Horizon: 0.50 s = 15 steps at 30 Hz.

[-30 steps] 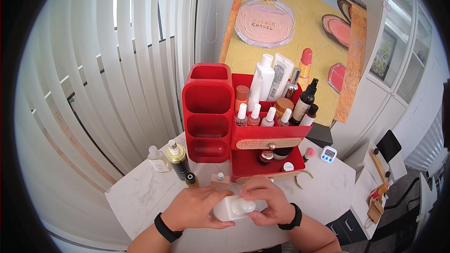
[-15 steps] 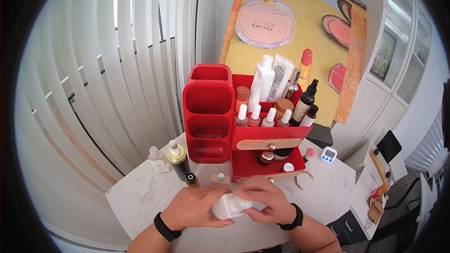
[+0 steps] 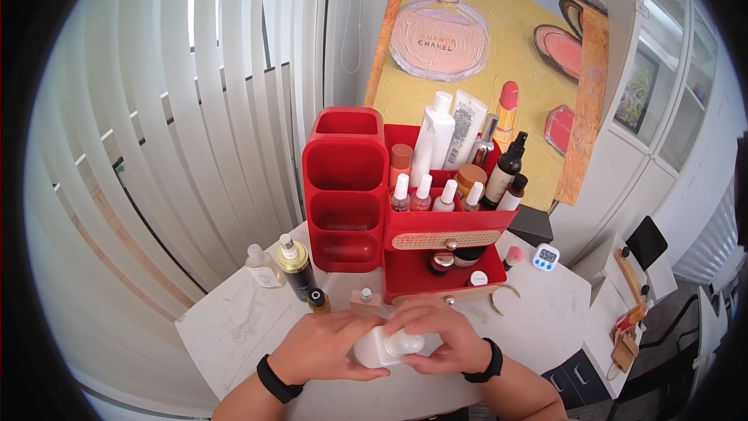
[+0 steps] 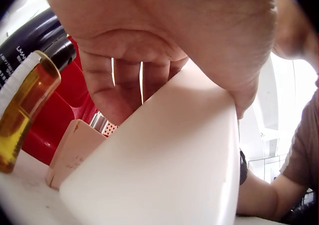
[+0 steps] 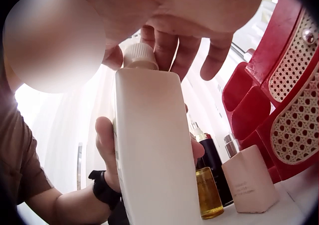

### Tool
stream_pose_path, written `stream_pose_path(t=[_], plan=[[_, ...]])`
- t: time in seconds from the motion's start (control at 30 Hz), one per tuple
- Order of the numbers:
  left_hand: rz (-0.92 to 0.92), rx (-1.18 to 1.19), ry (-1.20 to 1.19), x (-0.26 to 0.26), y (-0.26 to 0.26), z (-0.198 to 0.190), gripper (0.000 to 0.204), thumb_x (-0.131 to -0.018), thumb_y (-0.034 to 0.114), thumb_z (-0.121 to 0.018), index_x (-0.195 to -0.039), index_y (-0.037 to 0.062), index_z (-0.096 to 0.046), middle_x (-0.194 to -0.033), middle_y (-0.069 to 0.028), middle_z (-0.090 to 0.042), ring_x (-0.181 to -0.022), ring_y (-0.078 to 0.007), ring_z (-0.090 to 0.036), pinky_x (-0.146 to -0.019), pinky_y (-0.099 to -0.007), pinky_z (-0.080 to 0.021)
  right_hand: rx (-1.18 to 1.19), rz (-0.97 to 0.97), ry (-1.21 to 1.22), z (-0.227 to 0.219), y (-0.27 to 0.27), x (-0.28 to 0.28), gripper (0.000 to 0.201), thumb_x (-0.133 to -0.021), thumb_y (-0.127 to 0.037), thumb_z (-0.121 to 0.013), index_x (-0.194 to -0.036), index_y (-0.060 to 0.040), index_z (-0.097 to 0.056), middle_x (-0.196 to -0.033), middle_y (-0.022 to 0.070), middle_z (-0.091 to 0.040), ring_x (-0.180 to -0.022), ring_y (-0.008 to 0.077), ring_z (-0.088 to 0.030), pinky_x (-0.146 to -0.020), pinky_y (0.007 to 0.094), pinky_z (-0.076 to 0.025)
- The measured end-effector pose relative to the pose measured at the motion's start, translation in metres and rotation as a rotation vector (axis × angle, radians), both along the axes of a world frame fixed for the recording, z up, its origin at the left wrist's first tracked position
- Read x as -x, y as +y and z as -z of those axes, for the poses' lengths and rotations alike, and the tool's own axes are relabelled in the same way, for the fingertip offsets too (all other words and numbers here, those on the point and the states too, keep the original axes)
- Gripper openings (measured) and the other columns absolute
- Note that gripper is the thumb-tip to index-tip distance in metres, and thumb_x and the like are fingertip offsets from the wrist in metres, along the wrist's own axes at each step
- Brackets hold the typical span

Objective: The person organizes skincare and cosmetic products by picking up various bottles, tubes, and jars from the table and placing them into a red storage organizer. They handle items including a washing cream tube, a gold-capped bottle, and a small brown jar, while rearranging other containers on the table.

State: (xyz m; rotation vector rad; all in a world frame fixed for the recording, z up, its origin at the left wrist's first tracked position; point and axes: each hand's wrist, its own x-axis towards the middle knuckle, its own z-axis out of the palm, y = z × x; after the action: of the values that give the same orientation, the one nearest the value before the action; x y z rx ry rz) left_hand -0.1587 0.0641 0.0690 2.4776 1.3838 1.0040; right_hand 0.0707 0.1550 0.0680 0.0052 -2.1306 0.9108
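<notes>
A white bottle (image 3: 372,348) is held over the near part of the table, its top tilted to the right in the head view. The left hand (image 3: 326,347) grips its body, thumb on one side and fingers on the other. At the ribbed white cap (image 5: 140,56), the right hand (image 3: 445,337) has its thumb and forefinger around it, with the other fingers spread in the right wrist view. Just beyond the hands stands a pink square bottle (image 5: 248,179). An amber bottle (image 4: 25,112) is left of it.
A red organizer (image 3: 345,195) with bottles and an open lower drawer stands behind the hands. Pump bottle (image 3: 296,265) and clear bottle (image 3: 265,267) are at the left. A brush (image 3: 513,256) and white timer (image 3: 546,256) lie to the right on the marble-patterned table (image 3: 234,314).
The right hand's fingers have shifted slightly around the cap. The bottle stays in the left hand with little movement.
</notes>
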Motion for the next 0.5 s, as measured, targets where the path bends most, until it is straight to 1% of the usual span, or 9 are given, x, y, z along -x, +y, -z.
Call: stream_pose_path(t=[0.03,0.1,0.23,0.3,0.43,0.5], plan=[[0.000,-0.001,0.000,0.0002,0.0000,-0.0006,0.063,-0.070,0.048,-0.088,-0.115,0.0115,-0.064,-0.094,-0.0055,-0.073,-0.078,-0.0258,-0.072,-0.064,-0.0343,-0.057,-0.001,0.000,0.000,0.0030,-0.0002,-0.0006,0.046,-0.083,-0.005,-0.077,-0.126,-0.0135,-0.063,-0.121,0.0137,-0.068,-0.111,0.0328,-0.064,-0.098,0.0483,-0.048],[-0.005,-0.001,-0.003,0.0005,-0.0003,-0.0024,0.063,-0.070,0.047,-0.088,-0.115,0.0112,-0.064,-0.094,-0.0055,-0.073,-0.078,-0.0261,-0.072,-0.065,-0.0344,-0.058,-0.023,0.085,0.001,0.0123,-0.0002,-0.0024,0.054,-0.079,-0.004,-0.082,-0.128,-0.0114,-0.061,-0.122,0.0147,-0.066,-0.111,0.0323,-0.064,-0.096,0.0459,-0.051],[-0.013,0.013,-0.013,0.0002,-0.0005,-0.0028,0.063,-0.070,0.047,-0.088,-0.115,0.0112,-0.064,-0.095,-0.0054,-0.073,-0.079,-0.0261,-0.072,-0.066,-0.0344,-0.058,-0.044,0.053,-0.006,0.0104,0.0028,-0.0031,0.052,-0.081,-0.002,-0.079,-0.129,-0.0103,-0.060,-0.124,0.0152,-0.063,-0.111,0.0321,-0.064,-0.096,0.0446,-0.051],[-0.002,0.003,-0.013,0.0017,0.0004,-0.0007,0.063,-0.071,0.047,-0.088,-0.116,0.0111,-0.064,-0.097,-0.0054,-0.073,-0.080,-0.0260,-0.072,-0.067,-0.0345,-0.058,-0.083,0.050,-0.004,0.0086,0.0025,-0.0028,0.051,-0.082,-0.002,-0.076,-0.130,-0.0110,-0.060,-0.123,0.0158,-0.064,-0.111,0.0327,-0.064,-0.098,0.0469,-0.051],[-0.007,0.008,-0.016,0.0001,-0.0001,-0.0009,0.063,-0.071,0.047,-0.088,-0.116,0.0112,-0.064,-0.098,-0.0055,-0.073,-0.081,-0.0259,-0.072,-0.067,-0.0347,-0.058,-0.072,0.024,0.004,0.0086,0.0020,-0.0026,0.054,-0.083,-0.001,-0.074,-0.134,-0.0127,-0.058,-0.123,0.0148,-0.065,-0.110,0.0332,-0.064,-0.101,0.0492,-0.049],[-0.005,-0.011,-0.023,-0.0002,0.0002,-0.0005,0.063,-0.071,0.047,-0.088,-0.116,0.0115,-0.064,-0.098,-0.0056,-0.074,-0.080,-0.0261,-0.072,-0.067,-0.0347,-0.058,0.002,0.015,0.001,0.0078,0.0002,-0.0020,0.057,-0.085,-0.003,-0.073,-0.137,-0.0144,-0.055,-0.124,0.0132,-0.066,-0.111,0.0342,-0.064,-0.102,0.0506,-0.048]])
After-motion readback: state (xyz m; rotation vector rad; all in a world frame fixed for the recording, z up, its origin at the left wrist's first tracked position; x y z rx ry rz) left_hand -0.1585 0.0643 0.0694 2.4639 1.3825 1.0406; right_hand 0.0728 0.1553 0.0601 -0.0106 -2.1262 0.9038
